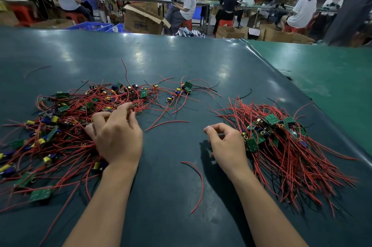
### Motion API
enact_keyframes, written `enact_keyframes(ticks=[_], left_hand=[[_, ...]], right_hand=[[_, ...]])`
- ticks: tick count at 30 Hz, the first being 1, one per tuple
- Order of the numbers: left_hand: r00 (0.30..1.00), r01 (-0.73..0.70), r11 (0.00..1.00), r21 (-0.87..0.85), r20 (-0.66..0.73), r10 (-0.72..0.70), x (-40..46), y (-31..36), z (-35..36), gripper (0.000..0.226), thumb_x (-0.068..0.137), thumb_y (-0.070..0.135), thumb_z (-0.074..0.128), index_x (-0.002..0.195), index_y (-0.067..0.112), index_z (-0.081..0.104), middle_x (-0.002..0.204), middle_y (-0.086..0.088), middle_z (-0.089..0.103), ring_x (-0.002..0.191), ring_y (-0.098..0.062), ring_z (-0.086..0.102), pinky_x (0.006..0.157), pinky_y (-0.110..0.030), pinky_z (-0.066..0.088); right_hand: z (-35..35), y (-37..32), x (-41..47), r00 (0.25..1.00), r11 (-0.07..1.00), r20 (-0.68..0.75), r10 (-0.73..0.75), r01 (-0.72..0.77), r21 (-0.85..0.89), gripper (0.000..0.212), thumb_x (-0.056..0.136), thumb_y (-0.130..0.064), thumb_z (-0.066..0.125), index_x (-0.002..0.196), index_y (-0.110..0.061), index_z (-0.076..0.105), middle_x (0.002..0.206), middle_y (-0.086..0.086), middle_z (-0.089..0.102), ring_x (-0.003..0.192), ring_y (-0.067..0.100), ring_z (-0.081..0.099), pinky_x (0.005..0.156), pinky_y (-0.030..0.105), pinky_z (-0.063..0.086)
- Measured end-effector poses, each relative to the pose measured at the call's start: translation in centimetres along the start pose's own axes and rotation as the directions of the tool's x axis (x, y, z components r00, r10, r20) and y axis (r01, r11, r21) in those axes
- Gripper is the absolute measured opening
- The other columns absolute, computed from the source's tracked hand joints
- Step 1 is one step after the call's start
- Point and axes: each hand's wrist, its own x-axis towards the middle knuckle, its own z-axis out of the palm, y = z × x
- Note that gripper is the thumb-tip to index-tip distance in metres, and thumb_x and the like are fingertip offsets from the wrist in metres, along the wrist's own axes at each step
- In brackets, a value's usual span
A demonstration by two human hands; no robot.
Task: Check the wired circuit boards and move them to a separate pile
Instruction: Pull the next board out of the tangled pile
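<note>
A large tangled pile of small green circuit boards with red and black wires spreads over the left of the dark table mat. My left hand rests on its right edge, fingers curled into the red wires. A tidier pile of wired boards lies on the right, wires trailing toward me. My right hand hovers just left of that pile, fingers loosely curled with nothing in them, its fingertips beside a green board at the pile's near edge.
Loose red wires lie between my arms. A few stray boards sit at the far middle. The dark mat ends at a green surface on the right. Seated people and cardboard boxes fill the background.
</note>
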Motion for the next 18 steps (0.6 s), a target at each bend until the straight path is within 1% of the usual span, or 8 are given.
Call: enact_keyframes(ticks=[2,4,6,8,10,13,16,18], left_hand=[[0.99,-0.045,0.999,-0.018,-0.137,0.042,-0.3,0.7,0.0,0.02,0.09,0.018,0.065,0.11,0.018,0.07,0.085,-0.002,0.072,0.087,-0.03,0.054,0.081,-0.041,0.034],[0.962,-0.158,0.985,-0.071,-0.237,0.138,-0.5,1.4,-0.2,0.016,0.094,0.018,0.062,0.108,0.018,0.071,0.083,0.0,0.071,0.084,-0.026,0.054,0.078,-0.039,0.036],[0.921,-0.344,0.925,-0.162,-0.252,0.299,-1.2,2.2,-0.4,0.015,0.095,0.014,0.061,0.106,0.017,0.072,0.086,0.002,0.07,0.084,-0.024,0.055,0.078,-0.038,0.036],[0.841,-0.54,0.786,-0.3,-0.209,0.498,-2.3,3.2,-0.6,0.019,0.092,0.006,0.06,0.105,0.014,0.072,0.098,0.004,0.071,0.087,-0.024,0.059,0.082,-0.036,0.037],[0.726,-0.666,0.615,-0.422,-0.177,0.665,-3.2,4.3,-0.7,0.022,0.091,0.004,0.058,0.104,0.012,0.073,0.107,0.004,0.072,0.088,-0.025,0.061,0.086,-0.034,0.04],[0.613,-0.716,0.458,-0.527,-0.16,0.774,-3.8,5.3,-0.5,0.023,0.095,0.007,0.052,0.098,0.013,0.074,0.108,0.005,0.073,0.08,-0.025,0.062,0.077,-0.037,0.048],[0.632,-0.679,0.486,-0.55,-0.101,0.768,-3.7,5.1,-0.4,0.02,0.086,0.002,0.062,0.097,0.015,0.072,0.099,0.006,0.073,0.075,-0.026,0.06,0.071,-0.04,0.046],[0.723,-0.572,0.586,-0.574,-0.017,0.69,-3.7,4.7,-0.4,0.013,0.085,0.011,0.065,0.095,0.014,0.074,0.095,0.007,0.072,0.08,-0.023,0.06,0.075,-0.042,0.045]], right_hand=[[-0.1,0.0,-0.1,1.0,1.0,-0.004,-0.012,0.012,-0.022,0.016,0.092,-0.023,0.063,0.079,-0.016,0.07,0.065,0.002,0.063,0.059,0.016,0.058,0.057,0.047,0.057],[-0.1,0.0,-0.2,1.0,1.0,0.008,0.005,-0.005,-0.009,0.018,0.093,-0.024,0.063,0.079,-0.015,0.069,0.071,0.006,0.066,0.059,0.019,0.06,0.048,0.042,0.054],[0.0,-0.4,-0.3,0.993,0.98,0.091,0.081,-0.096,0.175,0.022,0.096,-0.026,0.06,0.081,-0.013,0.069,0.08,0.006,0.069,0.055,0.016,0.06,0.037,0.029,0.044],[0.1,-1.1,-0.3,0.951,0.87,0.266,0.161,-0.264,0.416,0.03,0.098,-0.033,0.055,0.085,-0.01,0.07,0.084,0.005,0.071,0.051,0.012,0.06,0.035,0.02,0.036],[0.2,-1.6,-0.3,0.89,0.762,0.419,0.179,-0.395,0.513,0.04,0.099,-0.042,0.049,0.091,-0.009,0.069,0.08,0.005,0.071,0.048,0.013,0.058,0.034,0.017,0.032],[0.1,-1.6,-0.1,0.882,0.67,0.435,0.181,-0.434,0.602,0.032,0.098,-0.034,0.051,0.099,-0.006,0.065,0.066,0.002,0.062,0.044,0.008,0.049,0.033,0.016,0.026],[-0.6,-1.4,0.4,0.905,0.641,0.381,0.192,-0.409,0.649,0.013,0.096,-0.009,0.054,0.096,-0.006,0.066,0.066,0.002,0.062,0.042,0.004,0.042,0.033,0.013,0.023],[-1.0,-1.3,0.5,0.906,0.669,0.397,0.146,-0.386,0.635,0.016,0.095,-0.005,0.052,0.098,-0.007,0.068,0.062,0.0,0.06,0.042,0.004,0.039,0.034,0.013,0.024]])
